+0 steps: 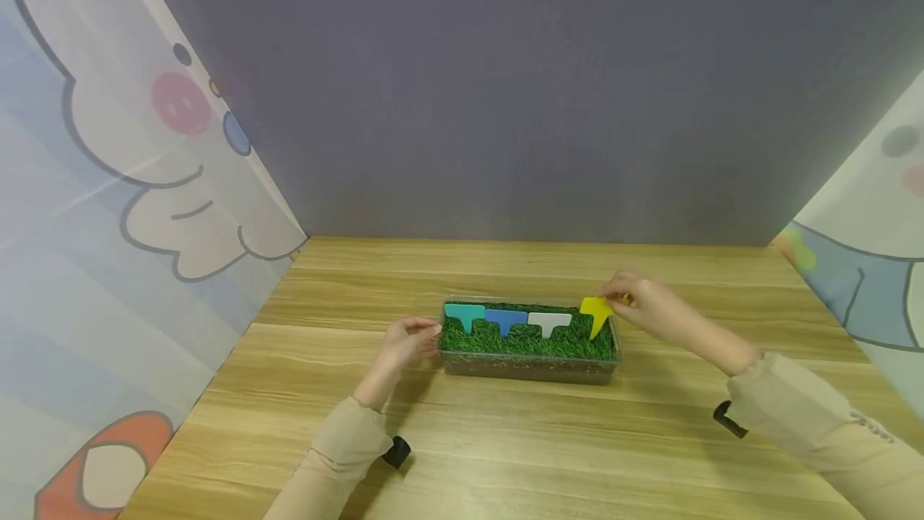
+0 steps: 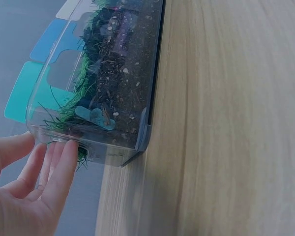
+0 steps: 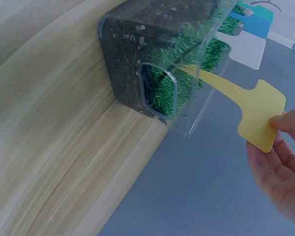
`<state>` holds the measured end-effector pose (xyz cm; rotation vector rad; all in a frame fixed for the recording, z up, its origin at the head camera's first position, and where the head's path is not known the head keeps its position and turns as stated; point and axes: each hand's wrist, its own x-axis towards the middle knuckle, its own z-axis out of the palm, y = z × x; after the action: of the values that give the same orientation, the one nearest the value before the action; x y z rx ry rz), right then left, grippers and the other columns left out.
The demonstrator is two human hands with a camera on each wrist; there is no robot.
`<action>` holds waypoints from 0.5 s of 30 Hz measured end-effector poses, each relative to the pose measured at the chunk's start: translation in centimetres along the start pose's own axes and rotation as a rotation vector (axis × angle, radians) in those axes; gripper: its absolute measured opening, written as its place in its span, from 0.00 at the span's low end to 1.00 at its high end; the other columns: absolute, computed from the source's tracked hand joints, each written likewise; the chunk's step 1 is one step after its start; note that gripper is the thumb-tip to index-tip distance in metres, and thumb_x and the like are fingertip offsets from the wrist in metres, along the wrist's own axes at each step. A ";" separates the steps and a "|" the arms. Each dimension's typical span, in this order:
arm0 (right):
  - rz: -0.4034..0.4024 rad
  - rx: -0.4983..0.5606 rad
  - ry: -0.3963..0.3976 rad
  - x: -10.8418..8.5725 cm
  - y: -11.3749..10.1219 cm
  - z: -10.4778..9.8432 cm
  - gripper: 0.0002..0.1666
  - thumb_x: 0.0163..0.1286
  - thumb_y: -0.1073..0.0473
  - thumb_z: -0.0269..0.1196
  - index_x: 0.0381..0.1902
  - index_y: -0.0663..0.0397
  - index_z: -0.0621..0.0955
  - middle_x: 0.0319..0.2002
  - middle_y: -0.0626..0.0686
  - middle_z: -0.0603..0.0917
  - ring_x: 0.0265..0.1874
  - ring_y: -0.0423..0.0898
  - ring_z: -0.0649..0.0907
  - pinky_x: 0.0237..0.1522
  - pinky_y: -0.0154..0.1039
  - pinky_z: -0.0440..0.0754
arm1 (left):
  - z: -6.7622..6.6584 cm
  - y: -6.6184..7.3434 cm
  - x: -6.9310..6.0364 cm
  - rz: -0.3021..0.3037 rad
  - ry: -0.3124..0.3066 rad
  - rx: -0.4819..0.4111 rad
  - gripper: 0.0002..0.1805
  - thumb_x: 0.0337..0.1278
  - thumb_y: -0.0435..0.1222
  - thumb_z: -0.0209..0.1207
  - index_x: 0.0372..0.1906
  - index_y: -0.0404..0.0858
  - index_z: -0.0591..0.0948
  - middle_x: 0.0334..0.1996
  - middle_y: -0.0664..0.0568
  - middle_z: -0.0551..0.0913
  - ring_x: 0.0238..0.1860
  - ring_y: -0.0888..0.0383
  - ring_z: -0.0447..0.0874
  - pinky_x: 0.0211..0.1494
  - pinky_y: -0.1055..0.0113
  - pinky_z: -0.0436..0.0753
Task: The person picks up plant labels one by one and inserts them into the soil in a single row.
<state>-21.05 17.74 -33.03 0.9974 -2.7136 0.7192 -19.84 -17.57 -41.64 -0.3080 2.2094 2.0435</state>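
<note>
A clear plastic planter box point(image 1: 530, 367) holds dark soil topped with green grass point(image 1: 520, 346). Three T-shaped plant labels stand in a row in the grass: teal point(image 1: 465, 313), blue point(image 1: 506, 318) and white point(image 1: 550, 321). At the box's right end my right hand point(image 1: 645, 307) pinches the wide head of a yellow plant label point(image 3: 262, 115) between thumb and fingers. The label leans, its pointed stem down at the grass; the tip is partly hidden behind the clear wall. My left hand point(image 2: 37, 182) touches the left end of the box near its rim with extended fingers and thumb.
The box stands on a wood-grain table point(image 1: 505, 440), with a dark grey panel point(image 1: 505, 103) behind it. Cartoon-printed sheets point(image 1: 108, 223) border the left and right sides. An oval cutout point(image 3: 160, 91) shows in the box's right end wall.
</note>
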 end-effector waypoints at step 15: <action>-0.054 0.003 0.034 -0.2 -0.2 1.3 0.10 0.51 0.77 0.60 0.33 0.68 0.80 0.29 0.53 0.79 0.27 0.46 0.79 0.28 0.29 0.81 | 0.0 0.0 0.0 -0.002 0.006 0.003 0.11 0.52 0.28 0.57 0.41 0.25 0.76 0.27 0.47 0.77 0.24 0.60 0.77 0.39 0.60 0.83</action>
<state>-20.74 17.10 -34.15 1.0452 -2.6470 0.7244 -19.86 -17.55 -41.63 -0.3162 2.2147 2.0405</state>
